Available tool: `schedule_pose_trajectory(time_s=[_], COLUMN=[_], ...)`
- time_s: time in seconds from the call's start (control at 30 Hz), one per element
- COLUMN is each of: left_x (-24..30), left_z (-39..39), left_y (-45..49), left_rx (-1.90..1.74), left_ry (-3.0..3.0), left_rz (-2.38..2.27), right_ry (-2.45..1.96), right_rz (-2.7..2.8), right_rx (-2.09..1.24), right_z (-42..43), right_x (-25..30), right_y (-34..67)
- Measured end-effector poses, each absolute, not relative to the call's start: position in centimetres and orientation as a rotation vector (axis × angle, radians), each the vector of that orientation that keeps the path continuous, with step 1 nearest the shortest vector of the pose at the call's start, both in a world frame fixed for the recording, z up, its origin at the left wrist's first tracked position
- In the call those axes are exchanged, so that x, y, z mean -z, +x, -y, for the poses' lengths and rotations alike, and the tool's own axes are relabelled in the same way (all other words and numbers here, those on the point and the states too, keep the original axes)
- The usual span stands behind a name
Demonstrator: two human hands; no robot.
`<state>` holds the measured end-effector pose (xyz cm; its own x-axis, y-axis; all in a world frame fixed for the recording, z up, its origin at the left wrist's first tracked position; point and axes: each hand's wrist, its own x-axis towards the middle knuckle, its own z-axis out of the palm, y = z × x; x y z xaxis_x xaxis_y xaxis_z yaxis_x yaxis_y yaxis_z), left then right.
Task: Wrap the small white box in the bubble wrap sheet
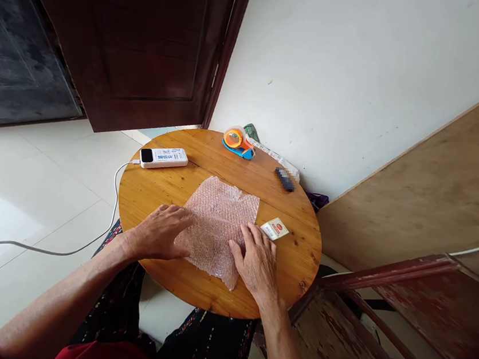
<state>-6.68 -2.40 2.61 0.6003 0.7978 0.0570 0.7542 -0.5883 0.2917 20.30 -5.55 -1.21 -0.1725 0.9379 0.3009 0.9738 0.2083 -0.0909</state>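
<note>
A pinkish, clear sheet of bubble wrap (219,223) lies on the round wooden table (294,266) in front of me. At its left edge is my left hand (164,231), fingers apart and thumb stretched toward the sheet; nothing is in its grasp. My right hand (258,262) rests palm down over the right edge of the wrap, its fingers spread. Just beyond the right fingertips lies a small cream card (275,228) with a red mark and printing.
A white power bank (164,157) with a plugged-in cable (112,211) is at the table's left. Toward the back stand an orange and blue tape dispenser (239,142) and a blurred dark object (285,180). A worn wooden chair (379,316) is on the right, beside the wall.
</note>
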Motion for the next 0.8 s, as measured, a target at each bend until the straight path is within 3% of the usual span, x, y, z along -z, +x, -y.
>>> schedule_pose_trajectory(time_s=[0.17, 0.4, 0.57, 0.7, 0.8], left_x=[-3.6, 0.4, 1.1, 0.5, 0.0], left_z=[3.2, 4.6, 4.7, 4.5, 4.1], left_y=[-2.2, 2.0, 2.1, 2.6, 3.1], left_rx=[-0.388, -0.465, -0.463, -0.424, -0.406], left_ry=[2.67, 2.726, 2.728, 2.726, 2.74], left_rz=[-1.132, -0.926, -0.962, -0.99, -0.956], right_ry=[-1.774, -1.615, -1.783, -2.088, -1.946], right_rz=[2.153, 2.101, 1.737, 1.548, 1.375], right_rx=[0.191, 0.029, 0.23, -0.102, -0.265], right_z=[5.6, 6.2, 4.9, 3.0, 3.2], right_x=[1.6, 0.4, -1.8, -2.2, -2.8], right_y=[20.1, 21.8, 24.0, 25.6, 25.1])
